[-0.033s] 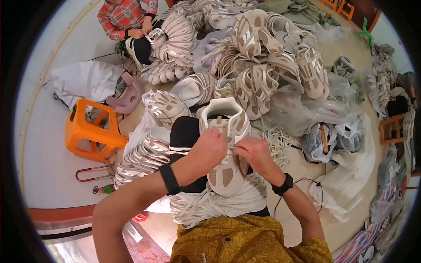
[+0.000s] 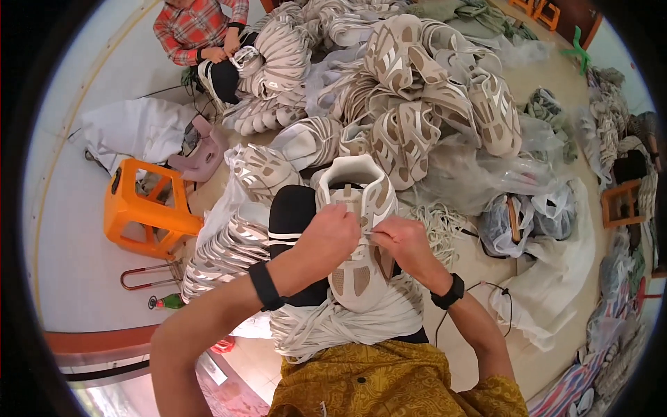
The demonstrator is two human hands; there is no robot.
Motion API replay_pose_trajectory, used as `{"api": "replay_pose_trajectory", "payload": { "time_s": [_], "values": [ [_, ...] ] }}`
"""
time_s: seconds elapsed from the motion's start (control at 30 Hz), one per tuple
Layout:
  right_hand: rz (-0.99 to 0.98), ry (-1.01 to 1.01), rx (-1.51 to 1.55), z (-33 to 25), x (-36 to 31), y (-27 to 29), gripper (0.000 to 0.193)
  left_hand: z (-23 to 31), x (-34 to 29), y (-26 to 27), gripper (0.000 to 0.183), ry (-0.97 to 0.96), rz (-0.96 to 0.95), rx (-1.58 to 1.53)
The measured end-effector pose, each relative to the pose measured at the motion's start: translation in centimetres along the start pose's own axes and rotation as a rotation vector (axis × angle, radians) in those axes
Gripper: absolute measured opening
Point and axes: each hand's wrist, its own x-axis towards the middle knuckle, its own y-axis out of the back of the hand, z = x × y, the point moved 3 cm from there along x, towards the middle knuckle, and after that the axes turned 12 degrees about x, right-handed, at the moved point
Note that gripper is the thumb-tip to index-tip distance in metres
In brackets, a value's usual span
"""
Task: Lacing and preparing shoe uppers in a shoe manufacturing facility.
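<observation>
The floor (image 2: 472, 267) carries nearly everything. On it, toward the far edge, lies a heap of shoes (image 2: 403, 142), white and tan, some in fanned stacks. A co-worker (image 2: 198, 35) in a red plaid shirt sits near the floor's far left corner, hands low over a black-covered leg. Toward the right edge a white sheet (image 2: 556, 278) spreads in folds, with clear plastic (image 2: 455, 184) between it and the heap. Near the left edge, beside the wall, an orange stool (image 2: 121, 198) rests tilted. A stacked row of shoes (image 2: 222, 257) lies between the stool and the person's lap.

On the lap is a black cloth (image 2: 286, 212), and across the near edge lies a thick bundle of laces (image 2: 344, 326). The shoe (image 2: 354, 285) sits between the hands, toe toward the person, heel opening away, its toe touching the bundle.

The left hand (image 2: 330, 233) is curled closed over the shoe's tongue; its fingertips are hidden, so what they grip cannot be told. The right hand (image 2: 406, 243) has thumb and forefinger pinched together beside the eyelets, on what looks like a thin lace (image 2: 369, 232). Each wrist wears a black band. Near the left edge lies a small green bottle (image 2: 167, 301).
</observation>
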Motion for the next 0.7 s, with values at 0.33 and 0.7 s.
{"api": "replay_pose_trajectory", "payload": {
  "time_s": [0.33, 0.7],
  "values": [
    [-0.004, 0.223, -0.41, -0.2, 0.5, -0.7, 0.008, 0.0, 1.5, -3.6, 0.013, 0.578, -0.334, -0.409],
    [-0.034, 0.217, -0.426, 1.4, 0.3, -0.3, 0.011, -0.8, 3.7, -5.1, 0.015, 0.386, -0.519, -0.428]
  ]
}}
